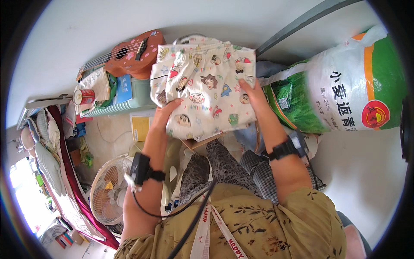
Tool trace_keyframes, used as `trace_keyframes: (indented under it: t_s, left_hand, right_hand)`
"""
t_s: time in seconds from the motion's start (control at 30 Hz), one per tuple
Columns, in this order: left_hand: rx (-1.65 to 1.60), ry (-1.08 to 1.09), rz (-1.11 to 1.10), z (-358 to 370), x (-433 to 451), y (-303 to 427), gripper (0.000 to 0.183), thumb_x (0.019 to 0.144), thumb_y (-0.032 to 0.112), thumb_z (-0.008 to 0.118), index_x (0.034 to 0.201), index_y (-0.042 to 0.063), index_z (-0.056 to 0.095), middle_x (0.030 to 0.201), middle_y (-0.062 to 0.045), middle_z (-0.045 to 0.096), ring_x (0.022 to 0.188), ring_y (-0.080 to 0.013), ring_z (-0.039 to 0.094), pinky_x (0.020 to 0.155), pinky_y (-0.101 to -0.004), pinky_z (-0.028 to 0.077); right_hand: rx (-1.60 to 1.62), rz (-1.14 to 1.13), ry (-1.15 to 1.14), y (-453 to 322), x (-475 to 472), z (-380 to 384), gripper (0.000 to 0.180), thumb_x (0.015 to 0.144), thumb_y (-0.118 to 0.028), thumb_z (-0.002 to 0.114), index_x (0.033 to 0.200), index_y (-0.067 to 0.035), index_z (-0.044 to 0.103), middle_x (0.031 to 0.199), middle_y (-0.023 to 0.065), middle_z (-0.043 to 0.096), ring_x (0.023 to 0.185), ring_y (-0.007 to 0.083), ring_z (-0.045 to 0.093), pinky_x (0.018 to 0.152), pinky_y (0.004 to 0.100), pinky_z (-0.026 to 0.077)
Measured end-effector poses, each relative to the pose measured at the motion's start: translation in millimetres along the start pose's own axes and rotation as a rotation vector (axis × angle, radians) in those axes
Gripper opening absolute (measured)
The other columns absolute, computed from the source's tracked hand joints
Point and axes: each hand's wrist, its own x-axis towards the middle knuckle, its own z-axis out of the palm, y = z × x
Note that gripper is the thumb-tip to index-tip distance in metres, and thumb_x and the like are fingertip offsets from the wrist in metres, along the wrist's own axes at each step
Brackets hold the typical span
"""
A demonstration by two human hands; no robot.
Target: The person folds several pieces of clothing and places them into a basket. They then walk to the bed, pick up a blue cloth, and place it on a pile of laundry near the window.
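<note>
A folded piece of white cloth (207, 90) with a coloured cartoon print, perhaps a garment, is held up in front of me. My left hand (168, 111) grips its lower left side, thumb on top and fingers hidden beneath. At its right edge my right hand (254, 95) holds it the same way. Below the cloth, the corner of a cardboard box (202, 142) shows above my legs; the rest of the box is hidden.
A brown ukulele (136, 55) and a red can (84, 96) rest on a pale green storage bin (140, 92) at left. An electric fan (111, 191) stands lower left. A large printed plastic sack (339, 87) is at right, near a grey metal bar (300, 24).
</note>
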Motion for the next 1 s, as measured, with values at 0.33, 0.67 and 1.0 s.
trace_keyframes:
  t_s: [0.33,0.67,1.0]
  left_hand:
    - [0.504,0.343,-0.129,-113,7,-119,0.069,0.076,0.028,0.067,0.131,0.000,0.035,0.091,-0.008,0.058,0.080,-0.0143,0.056,0.061,-0.0275,0.048]
    - [0.086,0.347,-0.157,-130,-140,-164,0.051,0.082,0.020,0.061,0.126,0.003,0.041,0.095,-0.009,0.061,0.079,-0.0167,0.060,0.067,-0.0276,0.049]
    - [-0.311,0.442,-0.100,-81,-222,-203,0.043,0.086,0.017,0.055,0.125,0.005,0.042,0.101,-0.012,0.058,0.085,-0.0186,0.060,0.073,-0.0296,0.050]
  right_hand:
    - [-1.223,-0.660,0.062,44,-9,34,0.069,0.071,-0.020,0.069,0.132,-0.018,0.037,0.137,0.0174,0.029,0.129,0.0394,0.022,0.100,0.0519,0.025]
    - [-1.679,-0.310,-0.299,65,21,89,0.089,0.062,-0.051,0.072,0.137,-0.028,0.029,0.146,0.0153,0.009,0.131,0.0467,0.007,0.088,0.0732,0.020]
    - [-1.890,-0.135,-0.387,64,27,96,0.099,0.062,-0.056,0.067,0.141,-0.029,0.014,0.148,0.0139,0.001,0.132,0.0446,0.006,0.090,0.0694,0.024]
